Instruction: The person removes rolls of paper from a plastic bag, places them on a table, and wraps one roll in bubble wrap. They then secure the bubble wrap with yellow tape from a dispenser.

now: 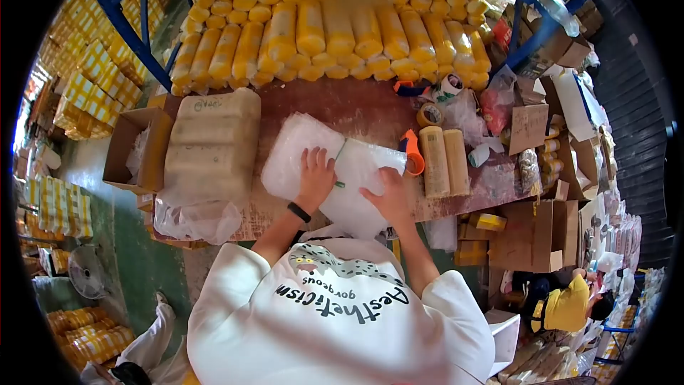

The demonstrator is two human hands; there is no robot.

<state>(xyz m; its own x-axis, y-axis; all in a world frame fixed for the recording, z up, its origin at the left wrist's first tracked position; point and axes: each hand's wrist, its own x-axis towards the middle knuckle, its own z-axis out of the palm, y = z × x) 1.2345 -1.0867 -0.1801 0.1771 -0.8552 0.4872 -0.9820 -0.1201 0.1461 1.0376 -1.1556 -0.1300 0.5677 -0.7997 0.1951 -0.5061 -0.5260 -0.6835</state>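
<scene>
A bundle of clear bubble wrap point(292, 160) lies on the reddish table point(370, 108) in front of my body, with a green strip across it. My left hand point(317, 177) rests on the bundle with its fingers spread. On the right part of the wrap, my right hand point(388, 196) lies with thumb and fingers apart near the sheet's edge. An orange tape dispenser point(411, 152) stands just beyond my right hand. Two tan wrapped rolls point(443, 162) are to its right.
Large wrapped bundle point(212, 142) and open cardboard box point(139, 150) at left. Stacked yellow rolls point(310, 28) line the table's back. Tape rolls point(429, 115) and plastic bags point(496, 103) lie at right, above a brown box point(527, 235). A person in yellow point(565, 305) is at lower right.
</scene>
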